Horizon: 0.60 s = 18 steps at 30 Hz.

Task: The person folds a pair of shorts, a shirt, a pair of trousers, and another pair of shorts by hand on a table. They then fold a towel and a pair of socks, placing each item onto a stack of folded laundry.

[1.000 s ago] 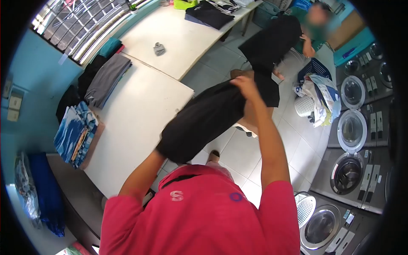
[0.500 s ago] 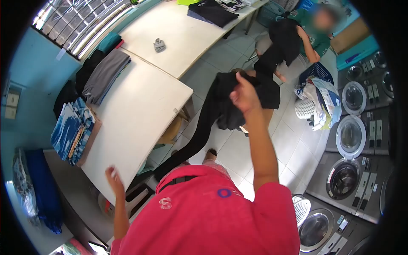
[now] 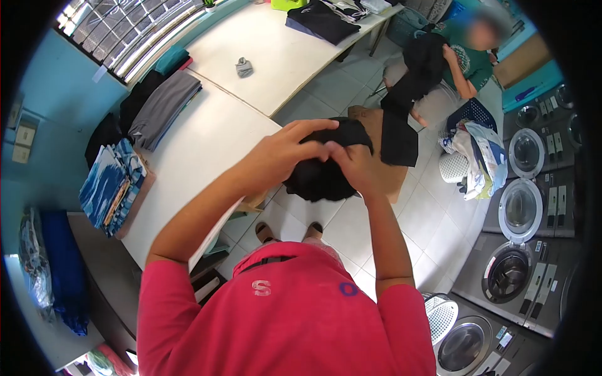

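A bunched black garment [image 3: 323, 182] hangs from my two hands in front of my body, above the floor. My left hand [image 3: 285, 150] reaches in from the left, its fingers closed over the upper edge of the cloth. My right hand [image 3: 356, 166] grips the same edge from the right, thumb near the left fingertips. Folds hide the garment's exact kind. Just behind it, a brown cardboard piece [image 3: 392, 178] shows, with more black cloth [image 3: 399, 139] lying over it.
On the white table [image 3: 207, 138] are folded grey clothes [image 3: 164, 113], blue patterned fabric [image 3: 113, 188] and a small grey bundle [image 3: 243, 67]. At right, a person in green [image 3: 467, 62] handles black cloth. Laundry baskets [image 3: 454, 168] and front-loading machines [image 3: 511, 276] line that side.
My left hand has come up from beside the table to the black garment. The long trailing part of the garment has been gathered up, and both hands now grip it.
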Each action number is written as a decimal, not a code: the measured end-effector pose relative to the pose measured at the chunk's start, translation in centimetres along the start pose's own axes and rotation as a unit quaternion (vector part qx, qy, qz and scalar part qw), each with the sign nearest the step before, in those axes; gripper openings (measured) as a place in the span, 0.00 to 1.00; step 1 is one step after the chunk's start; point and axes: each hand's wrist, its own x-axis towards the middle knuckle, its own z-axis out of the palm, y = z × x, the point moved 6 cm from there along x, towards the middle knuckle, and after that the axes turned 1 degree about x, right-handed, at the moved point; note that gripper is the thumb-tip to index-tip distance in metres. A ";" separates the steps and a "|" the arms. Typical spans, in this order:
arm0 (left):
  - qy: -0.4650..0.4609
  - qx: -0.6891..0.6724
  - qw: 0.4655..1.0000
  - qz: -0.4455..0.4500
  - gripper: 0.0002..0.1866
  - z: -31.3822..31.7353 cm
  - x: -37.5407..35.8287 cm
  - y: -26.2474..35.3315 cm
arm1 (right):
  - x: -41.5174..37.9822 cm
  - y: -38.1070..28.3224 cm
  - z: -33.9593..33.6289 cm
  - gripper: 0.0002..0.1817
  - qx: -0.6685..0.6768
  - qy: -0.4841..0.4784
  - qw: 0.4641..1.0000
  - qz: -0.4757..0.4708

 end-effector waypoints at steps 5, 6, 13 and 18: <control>-0.119 0.163 0.977 0.062 0.09 -3.4 0.3 -0.7 | -0.4 5.3 0.0 0.27 -0.374 0.001 0.912 -0.169; -0.118 0.221 0.967 0.053 0.11 -4.1 0.0 -2.3 | -1.0 4.4 -0.9 0.27 -0.373 -0.003 0.911 -0.173; -0.188 0.257 0.944 -0.087 0.19 -6.1 -2.8 -10.7 | -1.6 -0.4 -6.4 0.07 -0.457 -0.074 0.851 -0.249; -0.209 0.262 0.942 -0.033 0.12 -3.8 -3.3 -11.3 | -1.3 -4.7 -10.9 0.05 -0.495 0.062 0.811 -0.305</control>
